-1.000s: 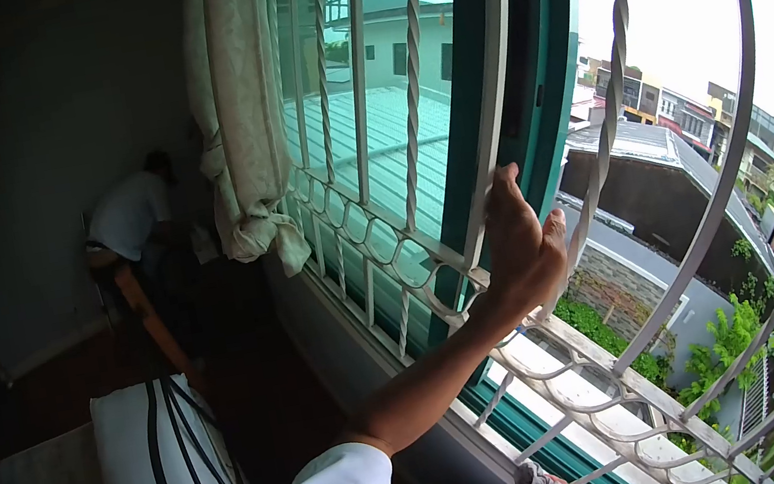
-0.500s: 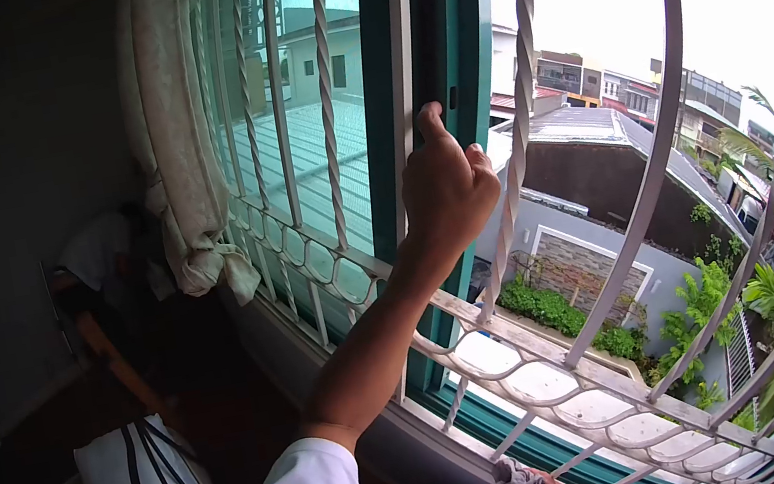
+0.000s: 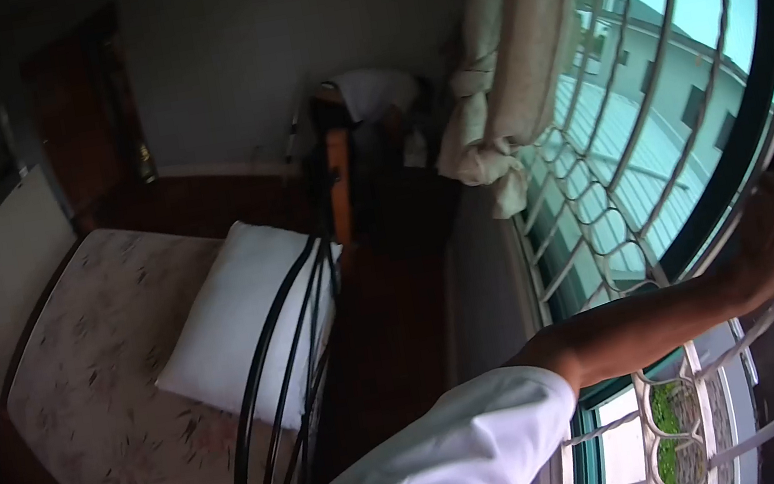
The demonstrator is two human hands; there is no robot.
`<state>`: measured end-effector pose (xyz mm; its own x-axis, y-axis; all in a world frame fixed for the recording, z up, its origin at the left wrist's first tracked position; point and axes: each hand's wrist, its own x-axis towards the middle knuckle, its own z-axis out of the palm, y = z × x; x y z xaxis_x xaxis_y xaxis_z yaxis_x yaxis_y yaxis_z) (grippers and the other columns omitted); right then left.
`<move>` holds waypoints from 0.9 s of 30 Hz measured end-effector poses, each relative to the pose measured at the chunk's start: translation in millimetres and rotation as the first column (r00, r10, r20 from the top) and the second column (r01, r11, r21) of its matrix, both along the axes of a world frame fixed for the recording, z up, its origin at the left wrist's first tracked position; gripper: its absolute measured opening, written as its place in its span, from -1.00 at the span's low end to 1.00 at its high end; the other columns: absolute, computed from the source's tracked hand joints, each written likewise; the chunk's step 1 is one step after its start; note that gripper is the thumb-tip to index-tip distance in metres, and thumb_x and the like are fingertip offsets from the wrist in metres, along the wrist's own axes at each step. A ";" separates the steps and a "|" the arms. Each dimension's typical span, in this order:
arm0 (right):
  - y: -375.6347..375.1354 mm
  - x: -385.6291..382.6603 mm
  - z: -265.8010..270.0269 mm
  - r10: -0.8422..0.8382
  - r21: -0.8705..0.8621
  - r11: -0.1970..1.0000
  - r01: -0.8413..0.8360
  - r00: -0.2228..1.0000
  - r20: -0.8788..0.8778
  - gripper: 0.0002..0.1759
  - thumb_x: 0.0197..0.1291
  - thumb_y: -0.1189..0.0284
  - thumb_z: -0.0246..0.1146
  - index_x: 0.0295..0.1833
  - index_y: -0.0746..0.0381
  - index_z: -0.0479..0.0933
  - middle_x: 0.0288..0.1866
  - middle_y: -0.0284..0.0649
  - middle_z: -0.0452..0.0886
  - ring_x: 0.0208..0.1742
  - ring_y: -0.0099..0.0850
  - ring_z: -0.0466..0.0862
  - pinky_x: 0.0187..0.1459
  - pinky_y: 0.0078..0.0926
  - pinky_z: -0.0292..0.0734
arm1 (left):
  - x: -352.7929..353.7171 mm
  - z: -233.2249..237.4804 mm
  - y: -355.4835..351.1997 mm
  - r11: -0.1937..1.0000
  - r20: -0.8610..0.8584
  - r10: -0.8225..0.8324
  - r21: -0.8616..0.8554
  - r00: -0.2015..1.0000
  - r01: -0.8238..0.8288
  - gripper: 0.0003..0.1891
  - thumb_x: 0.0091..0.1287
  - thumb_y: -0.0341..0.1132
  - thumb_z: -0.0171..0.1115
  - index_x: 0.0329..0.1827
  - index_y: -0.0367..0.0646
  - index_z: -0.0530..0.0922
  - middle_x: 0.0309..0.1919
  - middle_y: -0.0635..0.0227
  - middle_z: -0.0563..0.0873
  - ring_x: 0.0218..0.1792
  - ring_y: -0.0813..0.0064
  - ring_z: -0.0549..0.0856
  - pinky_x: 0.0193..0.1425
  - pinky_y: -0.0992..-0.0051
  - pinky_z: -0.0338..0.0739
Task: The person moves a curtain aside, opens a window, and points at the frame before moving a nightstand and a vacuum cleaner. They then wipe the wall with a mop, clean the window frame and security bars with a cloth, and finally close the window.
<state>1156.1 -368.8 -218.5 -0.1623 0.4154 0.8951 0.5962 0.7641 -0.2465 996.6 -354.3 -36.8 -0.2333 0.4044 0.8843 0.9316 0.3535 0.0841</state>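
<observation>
My left hand point(image 3: 771, 227) reaches out to the right through the pale window grille point(image 3: 644, 232), the arm in a white sleeve. Its fingers are curled at the edge of the dark green window frame point(image 3: 700, 238), in shadow, so their exact hold is hard to see. Tinted glass point(image 3: 659, 138) fills the part of the window left of the hand. My right hand is out of view.
A knotted beige curtain point(image 3: 522, 69) hangs left of the window. Below stands a bed with a floral mattress point(image 3: 108, 337), a white pillow point(image 3: 247, 315) and black metal rails point(image 3: 263, 383). A person in a white top point(image 3: 378, 91) bends at the back beside an orange-brown post point(image 3: 338, 184).
The view has swung left, showing the bed and room. My left hand now appears at the far right, still by the window frame. My right hand, with its grey cloth, has left the view.
</observation>
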 end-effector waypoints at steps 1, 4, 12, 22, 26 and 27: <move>27.4 -47.8 64.9 -0.017 0.107 0.994 0.014 0.999 0.028 -0.83 0.24 0.56 0.22 -0.09 0.37 0.62 -0.05 -0.10 0.70 -0.07 -0.34 0.68 -0.08 -0.46 0.56 | 6.9 8.5 17.9 0.812 -0.199 0.583 0.090 0.788 -0.577 -0.47 -0.08 -0.33 0.38 -0.09 -0.60 0.58 -0.27 -0.06 0.66 -0.27 0.29 0.66 -0.34 0.37 0.55; 81.2 -147.2 192.9 -0.130 0.242 0.966 0.095 0.982 0.135 -0.82 0.29 0.63 0.13 -0.11 0.39 0.64 0.05 -0.10 0.73 0.04 -0.36 0.73 0.00 -0.55 0.59 | 1.5 8.2 38.6 0.086 -0.439 0.897 0.280 -0.048 -0.956 -0.50 0.04 -0.28 0.22 -0.17 -0.71 0.59 -0.38 -0.22 0.72 -0.54 0.34 0.67 -0.63 0.40 0.44; -109.4 125.5 -223.3 0.223 -0.683 0.713 -0.158 0.975 0.006 -0.81 0.26 0.56 0.20 -0.06 0.39 0.62 0.01 -0.08 0.73 -0.01 -0.34 0.72 -0.04 -0.49 0.59 | -27.3 -10.6 72.0 0.949 0.109 -0.203 0.267 0.973 0.168 -0.67 -0.09 -0.61 0.36 -0.20 -0.41 0.55 -0.38 -0.03 0.71 -0.38 0.18 0.76 -0.38 0.30 0.65; -137.1 149.3 -260.1 0.151 -0.774 0.614 -0.153 0.986 -0.075 -0.73 0.23 0.48 0.29 0.00 0.38 0.60 -0.04 -0.05 0.72 -0.07 -0.31 0.72 -0.10 -0.41 0.59 | -2.1 -0.3 -14.2 0.998 -0.049 0.037 0.050 0.998 -0.035 -0.46 0.15 -0.40 0.36 0.10 -0.69 0.47 -0.27 -0.12 0.69 -0.37 0.22 0.79 -0.44 0.45 0.70; -137.6 149.9 -260.3 0.135 -0.780 0.612 -0.131 0.989 -0.061 -0.69 0.22 0.45 0.33 0.03 0.38 0.60 -0.06 -0.05 0.72 -0.09 -0.31 0.71 -0.12 -0.38 0.59 | -14.9 -21.9 -30.3 0.941 -0.093 -0.331 0.037 0.939 0.336 -0.42 0.14 -0.50 0.29 0.21 -0.68 0.38 -0.18 -0.25 0.63 -0.37 0.03 0.76 -0.40 0.34 0.71; -138.2 148.4 -260.4 0.128 -0.786 0.606 -0.125 0.990 -0.059 -0.68 0.21 0.44 0.34 0.03 0.38 0.60 -0.06 -0.04 0.72 -0.10 -0.30 0.71 -0.12 -0.37 0.59 | -16.3 -27.2 -29.8 0.922 -0.104 -0.371 0.079 0.923 0.379 -0.34 0.13 -0.47 0.29 0.30 -0.66 0.33 -0.19 -0.21 0.62 -0.44 0.02 0.73 -0.39 0.29 0.70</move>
